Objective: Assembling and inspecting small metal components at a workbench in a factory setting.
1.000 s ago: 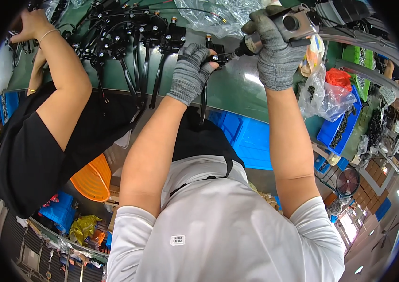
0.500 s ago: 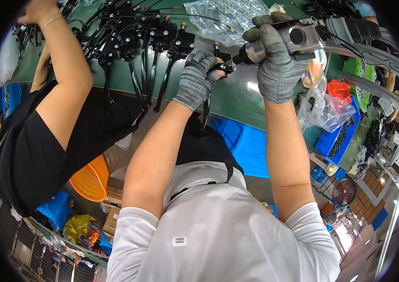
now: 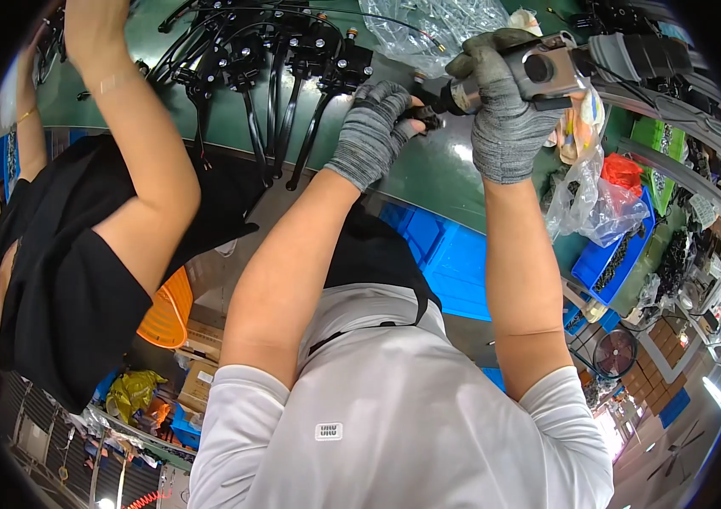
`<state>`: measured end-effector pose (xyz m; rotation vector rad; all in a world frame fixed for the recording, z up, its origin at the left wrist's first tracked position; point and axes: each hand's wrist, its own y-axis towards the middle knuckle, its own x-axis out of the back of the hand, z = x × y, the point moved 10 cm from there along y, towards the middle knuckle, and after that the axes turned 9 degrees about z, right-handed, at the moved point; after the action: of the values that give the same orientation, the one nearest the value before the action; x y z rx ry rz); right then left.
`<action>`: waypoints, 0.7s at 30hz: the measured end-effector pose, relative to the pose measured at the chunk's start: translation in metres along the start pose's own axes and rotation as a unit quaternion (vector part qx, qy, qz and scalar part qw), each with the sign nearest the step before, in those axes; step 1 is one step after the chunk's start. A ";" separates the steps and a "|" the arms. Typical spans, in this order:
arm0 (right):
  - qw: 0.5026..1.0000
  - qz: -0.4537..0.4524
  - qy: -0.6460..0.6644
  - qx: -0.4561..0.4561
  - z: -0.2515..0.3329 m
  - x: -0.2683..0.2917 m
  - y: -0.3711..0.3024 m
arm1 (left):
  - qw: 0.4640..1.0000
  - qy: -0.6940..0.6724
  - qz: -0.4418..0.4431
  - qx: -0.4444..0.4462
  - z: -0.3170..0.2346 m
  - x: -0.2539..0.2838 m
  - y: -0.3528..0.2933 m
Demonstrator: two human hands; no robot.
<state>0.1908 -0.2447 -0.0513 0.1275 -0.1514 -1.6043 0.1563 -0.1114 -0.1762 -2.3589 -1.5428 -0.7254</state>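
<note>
My left hand (image 3: 373, 136), in a grey knit glove with bare fingertips, is closed on a small black brake lever (image 3: 433, 120), mostly hidden behind the fingers. My right hand (image 3: 509, 127), also gloved, wraps round a silver and black power screwdriver (image 3: 540, 69). The driver's dark nose (image 3: 449, 102) points left and meets the lever's clamp end; whether the bit sits in a screw cannot be made out. Just left of my left hand, several black brake levers (image 3: 322, 64) with cables lie together on the green table (image 3: 454, 178).
Clear plastic bags (image 3: 415, 38) lie behind the driver. To the right stand a blue bin of small dark parts (image 3: 619, 259) and a green bin (image 3: 657, 140). A co-worker's arm (image 3: 144, 140) reaches over the table at left. Blue crates (image 3: 445, 263) sit below the table edge.
My left hand has turned slightly, and the lever's long handle no longer shows below it. The driver stays against the part. The co-worker's arm has shifted right and nearer.
</note>
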 end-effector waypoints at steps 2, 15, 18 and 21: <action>0.999 -0.014 0.035 -0.006 0.004 -0.004 -0.002 | 1.000 -0.008 0.004 -0.004 0.000 -0.001 0.001; 0.981 -0.001 -0.181 -0.071 0.063 0.046 0.018 | 0.975 0.082 -0.206 -0.020 -0.034 0.062 -0.024; 0.964 -0.052 -0.248 -0.073 0.036 0.088 -0.001 | 0.936 0.276 0.219 0.005 -0.049 -0.026 -0.017; 0.846 -0.028 -0.500 -0.184 0.008 0.100 -0.027 | 0.966 0.209 0.048 -0.142 -0.063 -0.039 -0.044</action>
<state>0.1585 -0.3439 -0.0468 -1.0356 -0.6394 -1.5849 0.0868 -0.1519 -0.1464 -2.2451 -1.2016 -1.3938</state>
